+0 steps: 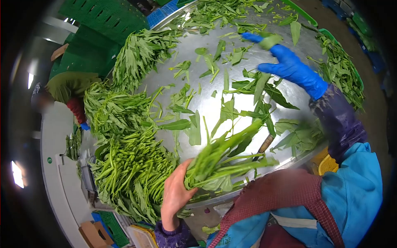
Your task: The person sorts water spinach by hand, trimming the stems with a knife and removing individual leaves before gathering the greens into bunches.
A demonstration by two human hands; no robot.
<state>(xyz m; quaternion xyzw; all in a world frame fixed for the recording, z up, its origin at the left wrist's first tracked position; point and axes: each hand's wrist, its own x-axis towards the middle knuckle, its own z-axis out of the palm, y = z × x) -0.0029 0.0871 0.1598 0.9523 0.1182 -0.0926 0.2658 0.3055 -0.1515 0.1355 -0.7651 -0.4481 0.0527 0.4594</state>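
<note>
My bare left hand [177,191] is closed around a bunch of water spinach [223,159] at the near edge of the metal table [209,113]. The stems fan out to the right and are partly blurred. My right hand [291,70], in a blue glove, reaches over the far right of the table with fingers stretched and thumb apart. A blurred green patch [271,41] lies across its fingers. Loose leaves [264,89] lie below that hand. Between my hands, a wooden handle [266,144] rests on the metal beside the bunch.
Piled water spinach bunches [134,169] line the table's left side. Cut leaves and stems [219,14] cover its far end. A green crate [341,66] of leaves stands on the right. At the left, a person [72,89] bends near stacked green crates [99,20].
</note>
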